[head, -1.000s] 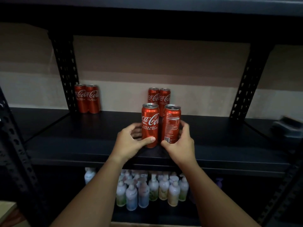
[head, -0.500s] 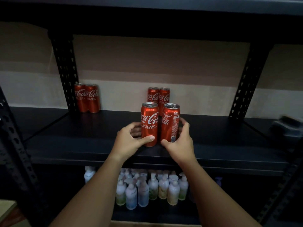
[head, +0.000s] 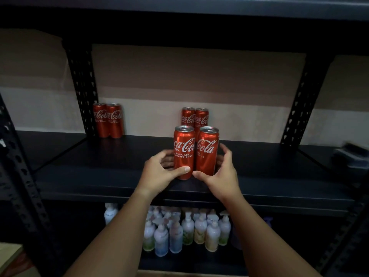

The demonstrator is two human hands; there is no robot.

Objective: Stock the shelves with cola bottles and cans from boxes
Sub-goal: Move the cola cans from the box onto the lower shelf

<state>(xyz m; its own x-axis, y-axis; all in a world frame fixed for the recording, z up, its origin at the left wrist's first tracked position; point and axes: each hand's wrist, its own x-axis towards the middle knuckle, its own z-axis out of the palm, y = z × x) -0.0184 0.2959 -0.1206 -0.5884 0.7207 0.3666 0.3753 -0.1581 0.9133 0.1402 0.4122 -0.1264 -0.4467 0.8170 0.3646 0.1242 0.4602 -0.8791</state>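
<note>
2 red cola cans stand upright and touching, side by side, near the front edge of the dark shelf (head: 279, 176), and a hand cups each one. The left hand (head: 157, 173) wraps the left front can (head: 184, 151) low down, thumb laid across its near face and fingers curled behind it. The right hand (head: 223, 172) curls round the right front can (head: 206, 150) from the right, thumb at the base where the 2 cans meet, fingers round the far side; whether they press the metal I cannot tell.

Directly behind, toward the far wall, 2 more cans form the rear pair (head: 194, 118), well apart from the front ones with bare shelf between. Another 2, the left pair (head: 107, 120), sit far back beside the perforated upright (head: 82, 90).

The cans' long axes are vertical and each hand grips low, so I judge the coming move to be a straight push away from the person, sliding both cans back until they meet the rear pair. Neither hand is nearer; each already has its own can. Pushed low, they should slide without tipping.

On the shelf below stand white pump bottles (head: 187, 230).
</note>
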